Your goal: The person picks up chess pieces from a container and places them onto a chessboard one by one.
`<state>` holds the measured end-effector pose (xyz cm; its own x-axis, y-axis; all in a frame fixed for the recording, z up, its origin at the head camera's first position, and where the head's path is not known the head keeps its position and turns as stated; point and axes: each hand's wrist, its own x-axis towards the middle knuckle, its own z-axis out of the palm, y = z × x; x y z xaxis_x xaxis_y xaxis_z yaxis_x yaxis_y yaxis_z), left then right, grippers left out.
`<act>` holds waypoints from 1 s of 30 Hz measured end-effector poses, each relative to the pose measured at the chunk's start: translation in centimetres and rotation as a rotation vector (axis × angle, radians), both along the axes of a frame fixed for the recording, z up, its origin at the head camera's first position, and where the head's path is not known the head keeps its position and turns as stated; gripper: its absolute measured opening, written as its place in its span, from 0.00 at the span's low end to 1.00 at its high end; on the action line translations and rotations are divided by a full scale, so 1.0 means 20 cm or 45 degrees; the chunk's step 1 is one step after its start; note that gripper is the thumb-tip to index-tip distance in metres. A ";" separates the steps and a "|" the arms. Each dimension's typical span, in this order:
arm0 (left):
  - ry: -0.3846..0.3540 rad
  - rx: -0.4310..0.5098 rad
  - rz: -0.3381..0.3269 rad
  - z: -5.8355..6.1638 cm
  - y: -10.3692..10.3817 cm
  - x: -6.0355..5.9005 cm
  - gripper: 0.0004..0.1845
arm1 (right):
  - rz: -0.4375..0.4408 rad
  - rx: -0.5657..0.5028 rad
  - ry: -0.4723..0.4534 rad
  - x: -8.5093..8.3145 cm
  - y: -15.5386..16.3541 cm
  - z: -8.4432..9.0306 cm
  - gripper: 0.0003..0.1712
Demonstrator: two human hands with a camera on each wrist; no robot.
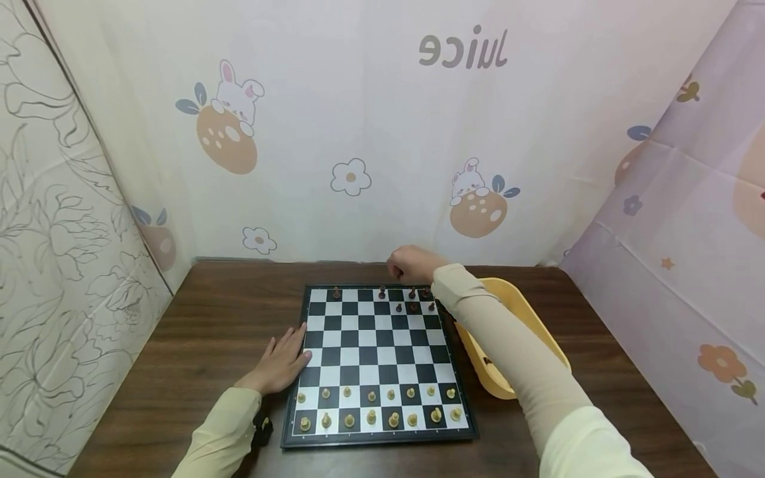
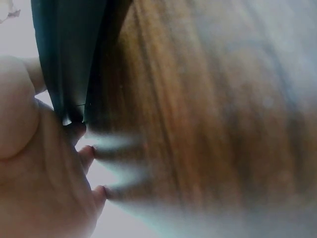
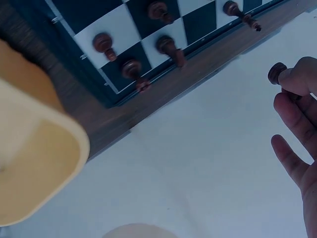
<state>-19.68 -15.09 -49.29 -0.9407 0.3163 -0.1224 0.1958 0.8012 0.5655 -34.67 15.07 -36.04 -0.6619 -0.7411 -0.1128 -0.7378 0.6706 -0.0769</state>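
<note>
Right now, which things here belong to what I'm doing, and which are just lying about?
Likely in use:
board
pale pieces
dark pieces, one in your right hand
left hand, touching the board
tub

Just around:
table
wall cloth

A chessboard (image 1: 358,338) lies on the bench (image 1: 209,332), low centre in the frame. Two rows of near chessmen (image 1: 371,417) line its lower end; far chessmen (image 1: 412,293) stand at its upper end, mostly towards the upper-right corner. Right of the board sits a tub (image 1: 478,358), partly behind the right sleeve (image 1: 526,358). Above the board's upper edge, one held chessman (image 3: 277,73) is in the right grip (image 1: 416,264).
</note>
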 end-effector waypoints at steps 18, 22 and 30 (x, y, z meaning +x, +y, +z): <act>-0.009 -0.002 0.004 0.00 -0.01 0.00 0.34 | 0.057 0.024 -0.022 -0.02 -0.18 -0.04 0.12; -0.008 -0.012 0.008 0.00 0.00 -0.01 0.34 | 0.052 0.048 -0.025 -0.03 -0.22 -0.04 0.11; 0.002 -0.016 0.009 0.01 0.00 0.00 0.34 | 0.042 0.069 -0.050 -0.02 -0.29 -0.02 0.13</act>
<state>-19.73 -15.05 -49.09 -0.9431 0.3081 -0.1252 0.1909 0.8097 0.5549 -35.08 9.19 -36.50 -0.6315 -0.7545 -0.1787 -0.7566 0.6501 -0.0708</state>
